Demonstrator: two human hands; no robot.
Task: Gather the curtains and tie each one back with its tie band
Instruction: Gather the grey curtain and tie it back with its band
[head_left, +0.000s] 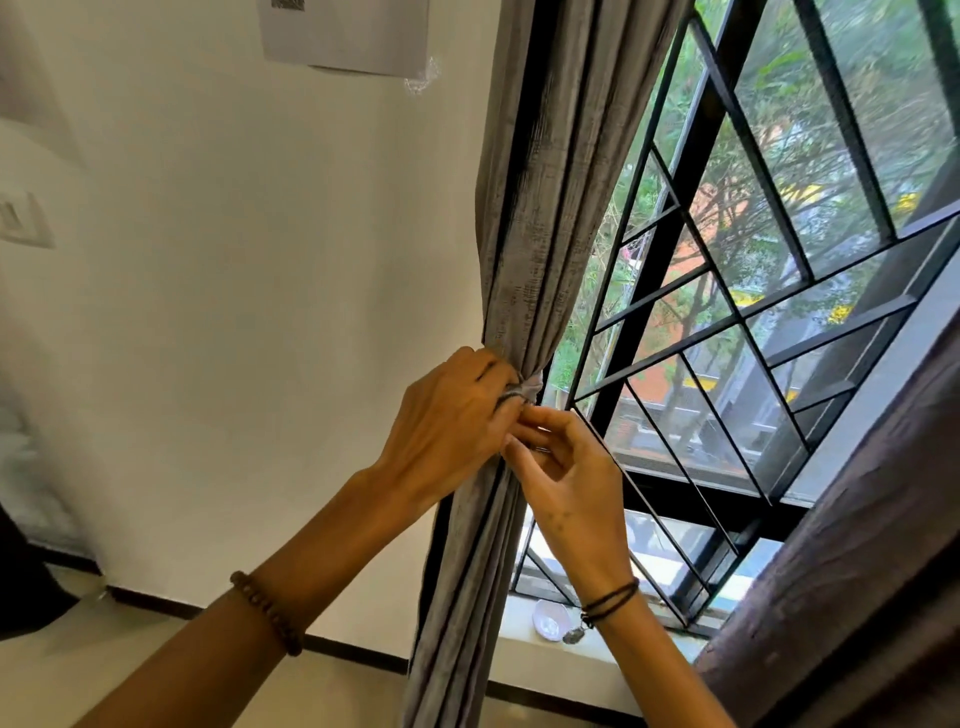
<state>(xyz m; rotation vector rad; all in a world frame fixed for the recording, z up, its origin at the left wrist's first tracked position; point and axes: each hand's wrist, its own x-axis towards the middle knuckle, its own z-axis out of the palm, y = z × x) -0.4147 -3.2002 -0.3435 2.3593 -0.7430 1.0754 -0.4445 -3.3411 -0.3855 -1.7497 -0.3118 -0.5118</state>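
The grey curtain (524, 218) at frame centre is gathered, its tie band (522, 391) around the waist but seemingly not yet fastened. The left hand (447, 431) grips the band and the right hand (566, 478) pinches its end; the brown curtain (857, 545) at lower right looks untied

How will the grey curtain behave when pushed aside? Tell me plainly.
Probably floppy: the grey curtain hangs in soft folds and cinches narrow where the left hand grips it. Likely to spread out if released: the tie band looks unfastened. Seemingly weighty cloth: it hangs straight below.
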